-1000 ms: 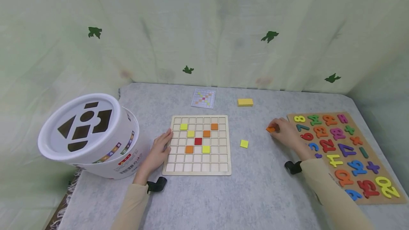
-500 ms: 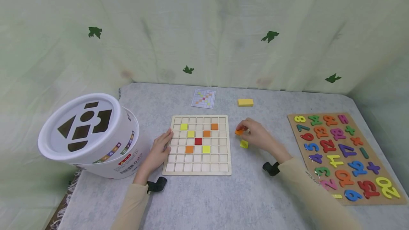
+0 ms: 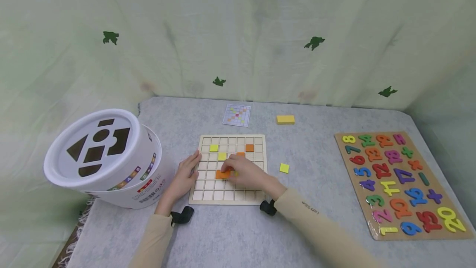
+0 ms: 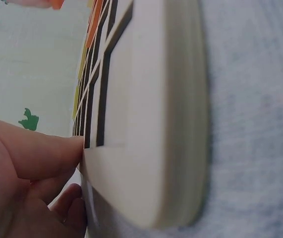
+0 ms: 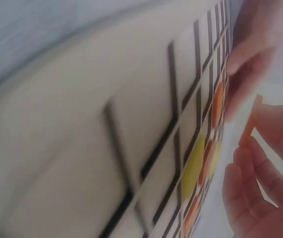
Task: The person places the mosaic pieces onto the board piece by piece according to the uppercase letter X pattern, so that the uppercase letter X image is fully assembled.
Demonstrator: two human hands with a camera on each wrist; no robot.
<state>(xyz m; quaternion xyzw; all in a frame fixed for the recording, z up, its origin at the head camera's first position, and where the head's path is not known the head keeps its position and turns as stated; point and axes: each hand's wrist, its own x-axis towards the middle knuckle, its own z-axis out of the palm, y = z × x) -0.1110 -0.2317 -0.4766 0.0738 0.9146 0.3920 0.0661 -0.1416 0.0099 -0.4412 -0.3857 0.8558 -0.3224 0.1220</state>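
My right hand [image 3: 247,175] is over the lower middle of a wooden grid board [image 3: 209,195], pinching an orange square tile [image 5: 252,121] between thumb and fingers. In the head view that tile overlaps another orange tile [image 3: 218,175] lying in the grid. Yellow tiles [image 3: 213,148] and more orange tiles [image 3: 249,147] sit in other squares; the red tile is hidden behind the right hand. My left hand [image 3: 184,178] rests against the board's left edge, its fingertips [image 4: 77,148] touching the rim.
A loose yellow tile [image 3: 284,168] lies right of the board. Behind stand a pattern card [image 3: 236,115] and a yellow block [image 3: 285,119]. A large white tub [image 3: 122,164] is at left, a number puzzle board [image 3: 403,185] at right.
My right hand has carried the orange tile leftward from near the number puzzle, past the loose yellow tile, to over the grid board. The left hand has stayed put.
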